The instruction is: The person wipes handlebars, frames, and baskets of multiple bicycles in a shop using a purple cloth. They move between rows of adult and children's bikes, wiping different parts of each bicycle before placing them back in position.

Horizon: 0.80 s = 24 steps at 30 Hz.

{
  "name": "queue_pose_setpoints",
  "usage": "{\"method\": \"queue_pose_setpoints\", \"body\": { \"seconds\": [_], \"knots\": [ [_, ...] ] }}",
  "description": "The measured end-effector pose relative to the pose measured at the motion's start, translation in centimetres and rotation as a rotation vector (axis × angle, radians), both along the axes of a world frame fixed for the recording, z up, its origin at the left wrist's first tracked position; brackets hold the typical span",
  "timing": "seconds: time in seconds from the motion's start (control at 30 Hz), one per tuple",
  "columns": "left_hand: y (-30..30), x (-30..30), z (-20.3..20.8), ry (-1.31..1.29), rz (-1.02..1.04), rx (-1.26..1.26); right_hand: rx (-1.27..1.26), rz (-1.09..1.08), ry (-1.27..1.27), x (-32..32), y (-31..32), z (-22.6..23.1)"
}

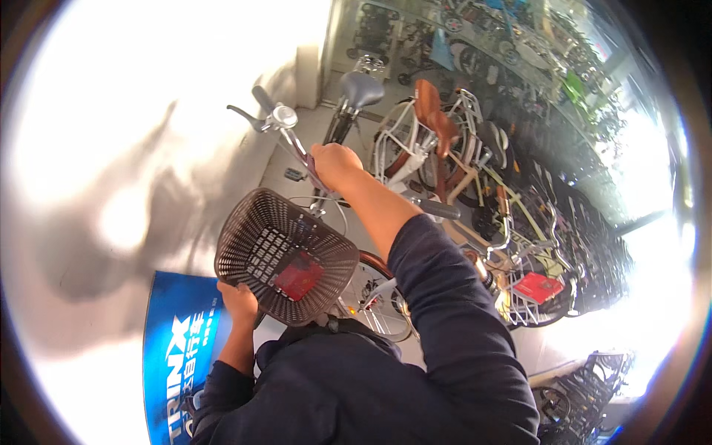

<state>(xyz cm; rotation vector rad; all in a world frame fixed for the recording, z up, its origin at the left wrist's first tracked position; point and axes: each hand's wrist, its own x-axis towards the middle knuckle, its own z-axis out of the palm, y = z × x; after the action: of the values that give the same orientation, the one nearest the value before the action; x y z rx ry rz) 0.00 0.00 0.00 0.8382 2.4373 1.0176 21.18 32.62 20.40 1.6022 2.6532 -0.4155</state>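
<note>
My right hand [337, 165] is closed around the middle of a bicycle's handlebar [299, 146]. A round silver bell [283, 116] and a brake lever sit on the bar's far left end, near a grey grip. In front of me, a brown woven-look basket [241, 230] hangs at the front of the bicycle, tilted. A red flat item [300, 276] shows at the basket's bottom; whether it lies inside or behind the mesh, I cannot tell. My left hand [239, 302] grips the basket's near left edge, its fingers partly hidden. Beyond the bar is a dark grey saddle [362, 89].
Several parked bicycles crowd the right side, one with a brown saddle [437, 119], another with a red card [538, 288] at its white basket. A blue printed banner [174, 334] stands at lower left, by a bright white wall. Glass panes [512, 59] run along the back right.
</note>
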Motion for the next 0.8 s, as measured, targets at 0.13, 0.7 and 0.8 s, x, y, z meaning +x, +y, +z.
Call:
{"method": "queue_pose_setpoints", "body": {
  "seconds": [0.13,0.7,0.8],
  "knots": [
    [0.2,0.2,1.5,-0.017,0.032,0.018,-0.028,0.156,-0.314,5.9,1.6,3.1],
    [0.2,2.0,0.9,0.001,0.020,0.052,-0.016,0.069,-0.220,20.5,-5.6,5.7],
    [1.0,1.8,1.0,0.059,-0.002,0.027,0.026,0.115,-0.070,15.9,-4.3,3.9]
  ]
}}
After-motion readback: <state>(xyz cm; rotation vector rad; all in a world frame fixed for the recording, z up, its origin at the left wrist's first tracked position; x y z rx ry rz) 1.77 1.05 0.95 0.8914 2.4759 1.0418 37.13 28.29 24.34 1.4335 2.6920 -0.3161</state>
